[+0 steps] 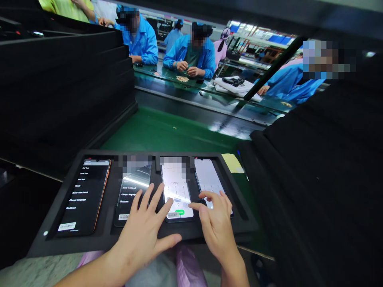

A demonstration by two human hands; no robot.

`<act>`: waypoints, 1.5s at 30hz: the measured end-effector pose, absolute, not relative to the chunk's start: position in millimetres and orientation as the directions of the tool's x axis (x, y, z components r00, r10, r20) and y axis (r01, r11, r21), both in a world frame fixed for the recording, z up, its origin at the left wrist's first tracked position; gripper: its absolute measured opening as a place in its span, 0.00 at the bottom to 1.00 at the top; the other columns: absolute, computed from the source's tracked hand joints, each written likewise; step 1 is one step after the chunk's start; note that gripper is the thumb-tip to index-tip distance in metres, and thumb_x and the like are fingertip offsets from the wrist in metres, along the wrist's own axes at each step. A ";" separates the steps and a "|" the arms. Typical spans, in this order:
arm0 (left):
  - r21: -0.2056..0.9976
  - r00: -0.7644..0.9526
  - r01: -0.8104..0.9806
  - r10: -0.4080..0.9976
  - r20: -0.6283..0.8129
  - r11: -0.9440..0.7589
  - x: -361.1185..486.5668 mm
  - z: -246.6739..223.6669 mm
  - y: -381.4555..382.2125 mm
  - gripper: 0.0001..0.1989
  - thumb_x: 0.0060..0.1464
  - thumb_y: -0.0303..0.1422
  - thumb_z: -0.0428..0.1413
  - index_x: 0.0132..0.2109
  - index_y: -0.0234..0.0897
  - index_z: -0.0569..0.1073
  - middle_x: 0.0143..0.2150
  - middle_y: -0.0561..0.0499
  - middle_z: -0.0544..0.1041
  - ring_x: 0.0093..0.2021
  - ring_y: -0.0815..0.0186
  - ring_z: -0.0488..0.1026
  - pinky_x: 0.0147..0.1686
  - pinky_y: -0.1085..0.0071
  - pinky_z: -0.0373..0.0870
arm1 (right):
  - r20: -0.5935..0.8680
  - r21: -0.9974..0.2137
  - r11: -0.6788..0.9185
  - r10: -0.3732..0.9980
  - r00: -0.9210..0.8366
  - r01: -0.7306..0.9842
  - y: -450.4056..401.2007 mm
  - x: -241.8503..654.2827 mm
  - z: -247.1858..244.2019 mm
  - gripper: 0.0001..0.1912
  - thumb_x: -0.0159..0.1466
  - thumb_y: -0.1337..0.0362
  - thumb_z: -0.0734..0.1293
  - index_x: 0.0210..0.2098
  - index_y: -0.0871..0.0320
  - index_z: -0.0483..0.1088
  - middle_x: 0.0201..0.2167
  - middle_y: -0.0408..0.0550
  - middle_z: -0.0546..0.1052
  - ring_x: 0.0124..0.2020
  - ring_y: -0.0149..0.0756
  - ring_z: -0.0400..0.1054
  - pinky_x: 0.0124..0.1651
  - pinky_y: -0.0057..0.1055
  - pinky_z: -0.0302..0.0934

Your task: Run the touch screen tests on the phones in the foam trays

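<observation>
Several smartphones lie in a row in a black foam tray (50,223). The leftmost smartphone (86,195) and the second smartphone (127,190) show dark text menus. On the third smartphone (176,179) a white dial pad with a green button is lit. Another dial pad shows on the rightmost smartphone (209,175), partly hidden behind my right hand (217,219). That hand stretches its index finger to the lower right of the third screen, its other fingers loosely curled. My left hand (146,227) is spread over the second and third phones, holding nothing.
Stacked black foam trays (66,83) rise at the left, and a dark foam wall (323,171) at the right. A yellow paper note (232,163) and a pen (243,165) lie beside the tray. Beyond the green bench (161,127), co-workers in blue jackets sit across a conveyor (191,104).
</observation>
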State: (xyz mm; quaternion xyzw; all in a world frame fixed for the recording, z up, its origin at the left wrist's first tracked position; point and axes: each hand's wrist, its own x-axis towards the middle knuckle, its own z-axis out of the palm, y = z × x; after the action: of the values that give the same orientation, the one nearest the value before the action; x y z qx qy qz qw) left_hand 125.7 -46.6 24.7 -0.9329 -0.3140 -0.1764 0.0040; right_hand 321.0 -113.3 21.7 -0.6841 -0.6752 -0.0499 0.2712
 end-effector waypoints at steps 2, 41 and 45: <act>0.119 0.740 0.584 0.587 0.328 -0.803 125.5 26.0 -47.0 0.28 0.51 0.53 0.50 0.55 0.44 0.67 0.61 0.40 0.60 0.59 0.47 0.56 0.49 0.49 0.60 | 0.415 -0.300 0.047 0.906 0.086 0.953 -111.8 320.0 21.8 0.19 0.65 0.66 0.52 0.35 0.51 0.74 0.38 0.47 0.67 0.42 0.36 0.61 0.57 0.49 0.44; 0.157 0.757 0.514 0.532 0.380 -0.844 230.2 24.4 -73.2 0.30 0.55 0.53 0.44 0.54 0.37 0.68 0.61 0.40 0.61 0.59 0.46 0.57 0.52 0.49 0.59 | 0.529 -0.404 -0.163 0.761 0.375 0.900 -130.0 390.8 18.3 0.23 0.64 0.65 0.52 0.23 0.56 0.74 0.24 0.44 0.66 0.31 0.33 0.60 0.39 0.34 0.53; 0.170 0.774 0.501 0.527 0.350 -0.849 230.5 23.9 -73.2 0.29 0.55 0.53 0.44 0.52 0.37 0.71 0.61 0.40 0.61 0.59 0.45 0.57 0.51 0.48 0.59 | 0.560 -0.388 -0.157 0.743 0.368 0.908 -127.2 389.1 19.7 0.22 0.64 0.66 0.52 0.22 0.57 0.73 0.24 0.45 0.65 0.30 0.33 0.59 0.38 0.34 0.54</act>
State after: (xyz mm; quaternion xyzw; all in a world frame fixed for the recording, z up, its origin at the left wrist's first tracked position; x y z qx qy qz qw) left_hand 230.5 -73.2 23.9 -0.9413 -0.2730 -0.1955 -0.0336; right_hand 389.1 -127.2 19.7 -0.7511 -0.5495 -0.1195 0.3459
